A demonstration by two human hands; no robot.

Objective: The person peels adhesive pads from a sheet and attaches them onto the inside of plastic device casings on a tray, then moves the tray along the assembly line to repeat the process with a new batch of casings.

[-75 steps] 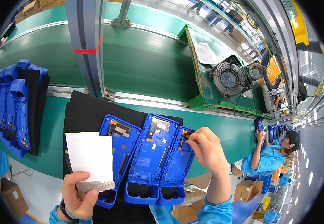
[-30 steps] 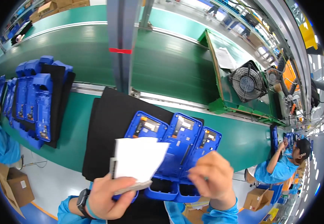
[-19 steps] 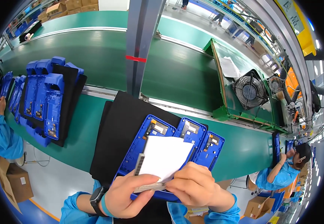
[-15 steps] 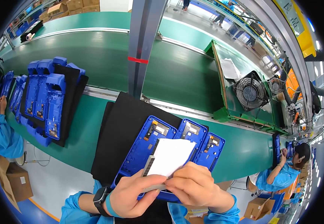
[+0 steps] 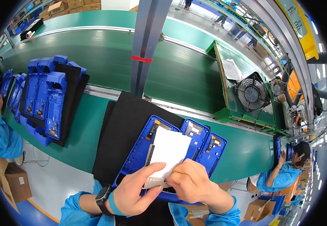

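My left hand (image 5: 135, 192) is closed on a white sheet (image 5: 171, 148), thumb on top and fingers beneath. Grey and black gridded strips run along the sheet's left and lower edges. At its lower right corner, my right hand (image 5: 193, 184) pinches the edge with fingertips pressed together; whether a small piece is between them is hidden. Below the sheet lie three blue plastic housings: a left one (image 5: 133, 154), a middle one (image 5: 194, 130) and a right one (image 5: 213, 148). Small boards and connectors show inside them. The sheet and my hands cover part of the left and middle housings.
A black foam mat (image 5: 122, 113) lies under the housings on the green bench (image 5: 82, 132). More blue housings (image 5: 54, 113) rest on a mat at left. A metal post (image 5: 142, 49) rises ahead; a fan (image 5: 252, 92) stands at right. Co-workers sit on both sides.
The white sheet has shifted slightly left and tilted, showing more of the gridded strip at its lower edge. My right hand has moved a little left and down, still pinching.
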